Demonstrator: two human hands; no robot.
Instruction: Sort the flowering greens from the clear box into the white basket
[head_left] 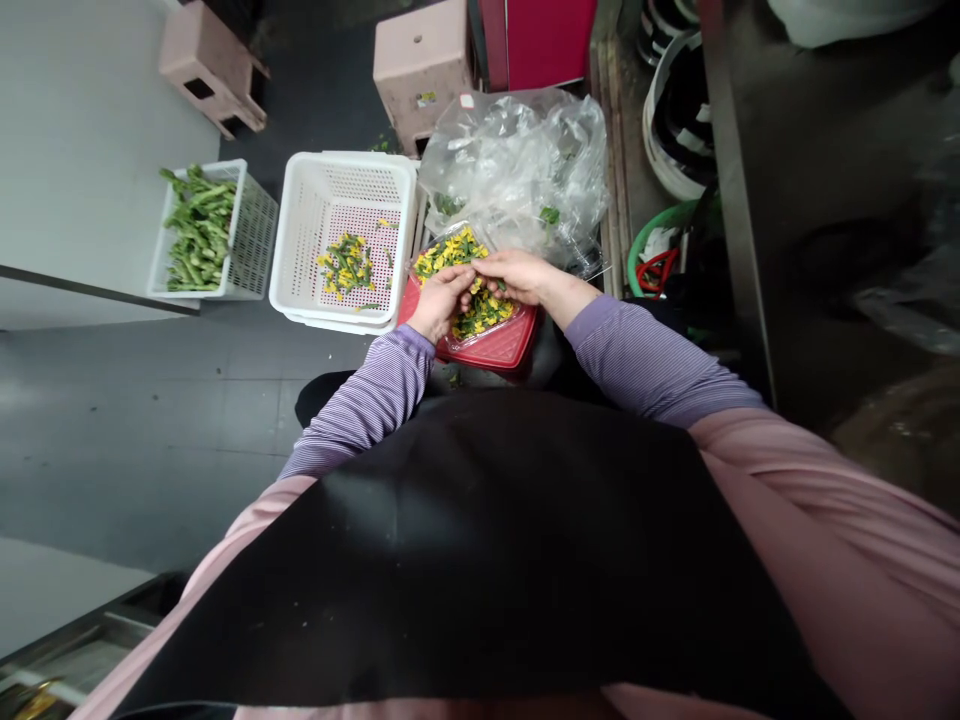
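Note:
My left hand [441, 303] and my right hand [517, 274] meet with their fingertips pinched together. Between them shows a small yellow flower [476, 284] with green; its exact shape is partly hidden by the fingers. Right below the hands, a clear plastic tray [459, 345] is filled with yellow flowers [484, 318] on green stems. This tray rests on a red lid-like surface [504, 350]. To the left stands a white perforated basket [289, 235] with a small heap of the same flowers [346, 265] on its bottom.
A second white basket [251, 235] holds thick green stalks [196, 230] at the far left. Behind the tray lies a crumpled clear plastic bag [517, 150]. Two pink stools [421, 60] stand at the back. On the right are a green-rimmed bin [637, 245] and a dark counter [817, 200].

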